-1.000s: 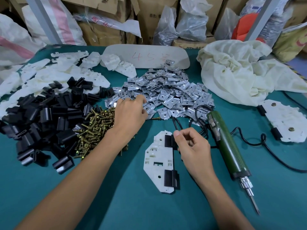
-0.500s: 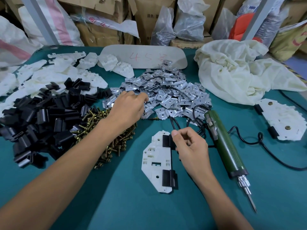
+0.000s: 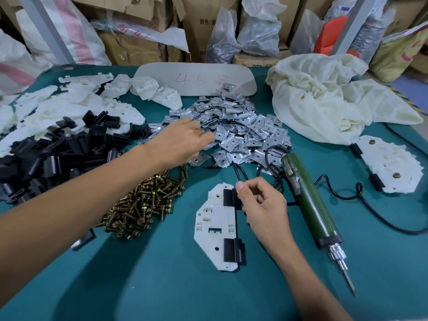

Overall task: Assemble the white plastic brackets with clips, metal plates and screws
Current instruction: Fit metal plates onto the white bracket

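One head view looks down on the table point(image 3: 162, 286). A single white bracket point(image 3: 214, 230) lies flat close in front of the person, a little right of centre, with its long axis running away from the body. Two black clips already sit on its right edge, the upper clip point(image 3: 228, 197) and the lower clip point(image 3: 232, 250). No plate or screw shows on it yet.

The right hand point(image 3: 264, 205) is the nearer one. It sits just beside that edge with fingers curled and thumb tip at the upper clip, pinching it and so steadying the bracket.

The coming move, as I judge it, turns on one relation. The pile of metal plates point(image 3: 240, 133) lies straight beyond the bracket's far end, so a plate must come back toward the person and down onto the bracket.

The left hand point(image 3: 180, 144) is placed for that. Its arm stretches diagonally over the screws point(image 3: 143, 202), palm down, with the fingers bent into the near-left edge of the pile. I cannot tell whether they have a plate between them, because the back of the hand hides the tips.

The electric screwdriver point(image 3: 310, 202) lies unheld just right of the right hand, roughly parallel to the bracket, with its bit pointing toward the person
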### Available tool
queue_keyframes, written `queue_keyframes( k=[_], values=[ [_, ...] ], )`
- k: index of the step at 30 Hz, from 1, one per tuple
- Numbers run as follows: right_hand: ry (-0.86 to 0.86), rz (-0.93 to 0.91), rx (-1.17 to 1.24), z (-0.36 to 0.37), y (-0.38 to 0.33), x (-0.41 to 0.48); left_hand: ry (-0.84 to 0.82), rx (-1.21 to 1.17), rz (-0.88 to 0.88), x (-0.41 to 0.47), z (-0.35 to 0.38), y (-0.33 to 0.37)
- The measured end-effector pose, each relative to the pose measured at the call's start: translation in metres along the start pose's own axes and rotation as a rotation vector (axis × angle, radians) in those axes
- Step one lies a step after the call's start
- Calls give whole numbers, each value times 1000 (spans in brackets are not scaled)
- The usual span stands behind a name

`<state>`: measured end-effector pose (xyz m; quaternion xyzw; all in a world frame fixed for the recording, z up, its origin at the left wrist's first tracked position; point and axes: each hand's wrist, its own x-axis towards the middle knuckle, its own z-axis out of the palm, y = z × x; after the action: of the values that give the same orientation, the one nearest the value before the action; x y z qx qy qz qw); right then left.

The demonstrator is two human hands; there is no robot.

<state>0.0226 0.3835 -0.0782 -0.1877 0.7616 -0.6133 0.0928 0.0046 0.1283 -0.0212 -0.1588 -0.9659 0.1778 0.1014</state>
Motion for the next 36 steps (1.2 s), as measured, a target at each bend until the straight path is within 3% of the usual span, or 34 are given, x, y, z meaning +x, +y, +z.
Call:
queue_keyframes(
  k=[3,5,11,15,18,23,36],
  values=[
    [-5,6,-2,0,-1,0,67,-149,-97,-6,-11,2],
    [-9,10,-7,-1,-3,-1,57,-336,-252,-14,-20,4],
    [-9,16,-8,-1,-5,-2,35,-1125,-833,-44,-40,10],
    [46,68,15,-4,-7,-1,-30,-1565,-1013,-55,-41,32],
    [120,125,34,-8,-5,-3,-158,-1653,-1050,-53,-38,51],
    [103,152,-42,-8,0,-2,-272,-1682,-1071,-49,-35,62],
    [40,102,-278,-8,1,-1,-296,-1706,-1085,-48,-29,74]
  ],
)
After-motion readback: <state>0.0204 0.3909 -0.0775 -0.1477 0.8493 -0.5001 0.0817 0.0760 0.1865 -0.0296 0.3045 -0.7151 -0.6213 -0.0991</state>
